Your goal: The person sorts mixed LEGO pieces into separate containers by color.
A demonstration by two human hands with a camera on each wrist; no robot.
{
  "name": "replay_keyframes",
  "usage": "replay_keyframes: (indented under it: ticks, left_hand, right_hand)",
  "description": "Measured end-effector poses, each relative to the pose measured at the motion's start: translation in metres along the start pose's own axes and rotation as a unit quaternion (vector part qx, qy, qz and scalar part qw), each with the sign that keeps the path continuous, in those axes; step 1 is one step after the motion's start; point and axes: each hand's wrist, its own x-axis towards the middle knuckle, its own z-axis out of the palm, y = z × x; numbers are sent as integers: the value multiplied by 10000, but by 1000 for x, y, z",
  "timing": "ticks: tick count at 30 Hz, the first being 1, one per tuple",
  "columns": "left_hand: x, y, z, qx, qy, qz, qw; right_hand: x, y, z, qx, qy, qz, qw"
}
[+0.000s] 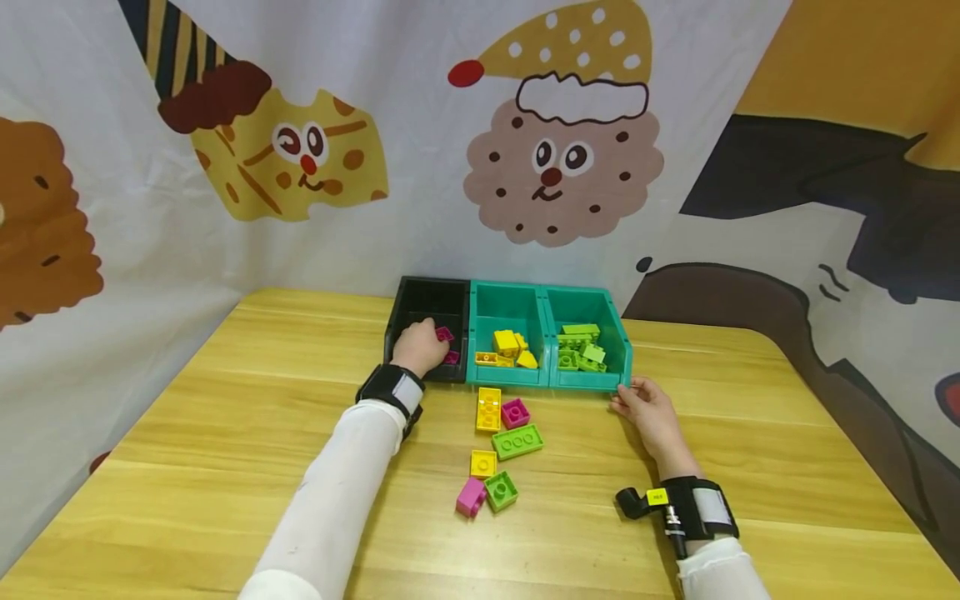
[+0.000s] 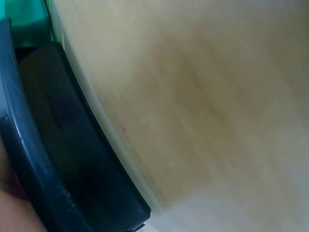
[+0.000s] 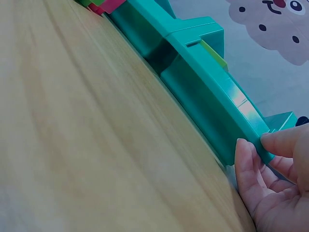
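My left hand (image 1: 421, 347) is inside the black bin (image 1: 431, 293), with a magenta brick (image 1: 445, 333) between its thumb and fingers. A second magenta brick (image 1: 452, 357) lies just below. In the left wrist view the wall of the black bin (image 2: 72, 145) hides most of that hand. At the front right corner of the right-hand teal bin (image 1: 627, 367), my right hand (image 1: 649, 414) pinches the rim between thumb and fingers. The right wrist view shows this hand (image 3: 280, 188) at the bin's corner too.
The middle teal bin (image 1: 506, 300) contains yellow bricks (image 1: 507, 342); green bricks (image 1: 581, 346) fill part of the right one. Before the bins lie yellow (image 1: 488, 409), magenta (image 1: 515, 413) and green bricks (image 1: 517, 442). A printed curtain (image 1: 420, 242) hangs behind the wooden table (image 1: 585, 550).
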Motion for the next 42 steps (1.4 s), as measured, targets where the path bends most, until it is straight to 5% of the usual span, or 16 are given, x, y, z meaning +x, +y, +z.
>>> replay_keyframes:
  ticks: [12, 23, 33, 42]
  left_hand:
    - [-3, 2, -5, -159, -108, 39, 9998]
    - [-14, 9, -15, -97, 318, 83, 9994]
    - [-29, -3, -24, -1359, 675, 544, 9869]
    - [-55, -2, -27, -1513, 551, 928, 9826]
  right_hand:
    - [0, 0, 0, -26, -14, -2, 10000]
    - [2, 3, -1, 10, 30, 15, 10000]
    - [3, 2, 0, -120, 17, 15, 9999]
    - [2, 2, -1, -43, 35, -53, 10000]
